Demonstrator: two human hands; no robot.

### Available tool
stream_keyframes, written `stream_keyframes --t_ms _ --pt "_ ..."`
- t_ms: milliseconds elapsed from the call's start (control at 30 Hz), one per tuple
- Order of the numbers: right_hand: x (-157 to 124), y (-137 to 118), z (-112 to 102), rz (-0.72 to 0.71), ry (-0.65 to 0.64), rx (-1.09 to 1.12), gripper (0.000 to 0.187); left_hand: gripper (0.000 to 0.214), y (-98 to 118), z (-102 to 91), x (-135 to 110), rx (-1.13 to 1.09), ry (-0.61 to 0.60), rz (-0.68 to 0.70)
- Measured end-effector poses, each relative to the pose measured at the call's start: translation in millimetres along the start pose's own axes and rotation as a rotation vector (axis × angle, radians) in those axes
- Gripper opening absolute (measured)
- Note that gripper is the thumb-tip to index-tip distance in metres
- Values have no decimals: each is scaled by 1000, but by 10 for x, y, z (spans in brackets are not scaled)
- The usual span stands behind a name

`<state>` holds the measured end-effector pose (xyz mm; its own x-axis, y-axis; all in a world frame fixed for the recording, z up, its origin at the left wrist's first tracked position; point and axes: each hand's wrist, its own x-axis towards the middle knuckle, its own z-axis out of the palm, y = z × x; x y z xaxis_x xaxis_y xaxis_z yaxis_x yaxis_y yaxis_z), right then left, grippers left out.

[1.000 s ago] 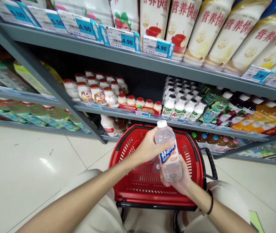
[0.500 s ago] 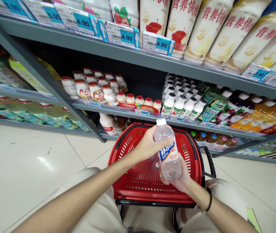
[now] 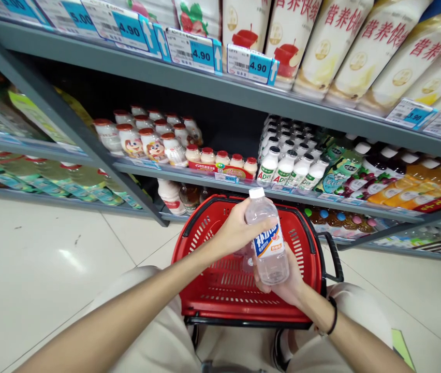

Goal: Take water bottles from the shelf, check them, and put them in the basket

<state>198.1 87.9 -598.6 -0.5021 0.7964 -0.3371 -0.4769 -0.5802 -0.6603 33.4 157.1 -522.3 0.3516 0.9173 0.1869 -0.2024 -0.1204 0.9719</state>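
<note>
A clear drink bottle (image 3: 270,267) with a white cap and a blue, white and orange label is held tilted over the red shopping basket (image 3: 205,305). My left hand (image 3: 239,228) is closed round its upper part, the thumb lying across the label. From below and the right, my right hand (image 3: 292,282) grips the lower part, its fingers partly hidden behind the bottle. Inside the basket, behind my hands, part of another clear bottle (image 3: 247,263) shows. The basket stands on the floor between my knees.
A grey shelf unit (image 3: 189,85) stands in front, with price tags along its edges. On its middle level are small red-capped bottles (image 3: 150,145), white dark-capped bottles (image 3: 270,166) and juice bottles (image 3: 410,181). The basket's black handle (image 3: 333,259) sticks out at the right. Pale floor tiles (image 3: 49,259) lie around.
Almost nothing differs. The view has shifted very slightly, and both hands keep the bottle in the same place over the basket.
</note>
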Motion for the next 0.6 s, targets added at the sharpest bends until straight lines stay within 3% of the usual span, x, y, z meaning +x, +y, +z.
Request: stream_keyframes --t_ms 600 --pt "11 24 -30 -2 -3 18 71 52 -11 -7 4 2 -15 -7"
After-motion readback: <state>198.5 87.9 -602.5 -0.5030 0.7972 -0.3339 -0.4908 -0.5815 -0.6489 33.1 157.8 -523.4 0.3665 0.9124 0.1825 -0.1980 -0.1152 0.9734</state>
